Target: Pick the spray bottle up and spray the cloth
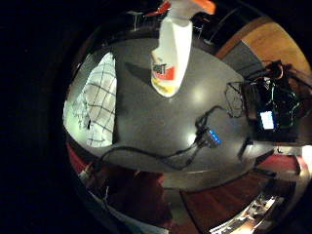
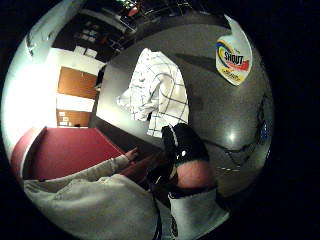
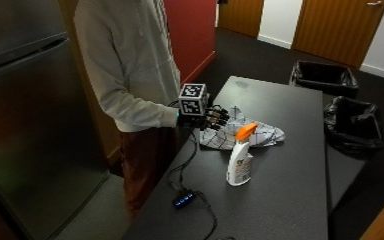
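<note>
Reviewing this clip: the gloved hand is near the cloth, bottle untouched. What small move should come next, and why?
Probably a short reach across to the spray bottle. The right hand hovers over the near edge of the checked cloth, fingers relaxed and holding nothing, while the bottle stands upright and free on the table beside the cloth.

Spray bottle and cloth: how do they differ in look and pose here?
The spray bottle stands upright, while the cloth lies crumpled flat. The spray bottle is plain white with an orange trigger head and a label; the cloth is white with a dark grid pattern. Both sit on the grey table, apart, neither held.
</note>
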Tool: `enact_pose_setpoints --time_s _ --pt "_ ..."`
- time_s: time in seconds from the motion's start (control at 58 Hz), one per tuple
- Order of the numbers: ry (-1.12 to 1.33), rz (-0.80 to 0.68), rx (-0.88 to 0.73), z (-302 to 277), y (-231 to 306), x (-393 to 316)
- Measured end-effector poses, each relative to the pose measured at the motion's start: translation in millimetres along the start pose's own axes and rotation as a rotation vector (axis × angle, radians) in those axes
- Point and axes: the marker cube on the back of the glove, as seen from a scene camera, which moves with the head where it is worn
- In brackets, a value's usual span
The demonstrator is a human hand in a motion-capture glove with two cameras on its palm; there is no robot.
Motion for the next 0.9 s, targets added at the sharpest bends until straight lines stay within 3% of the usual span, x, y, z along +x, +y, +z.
enact_pose_setpoints --time_s 0.483,0.897 --pt "-0.211 0.117 0.338 -32.2 1.9 63.5" --pt "-0.347 0.202 0.413 -14.4 -14.4 91.9"
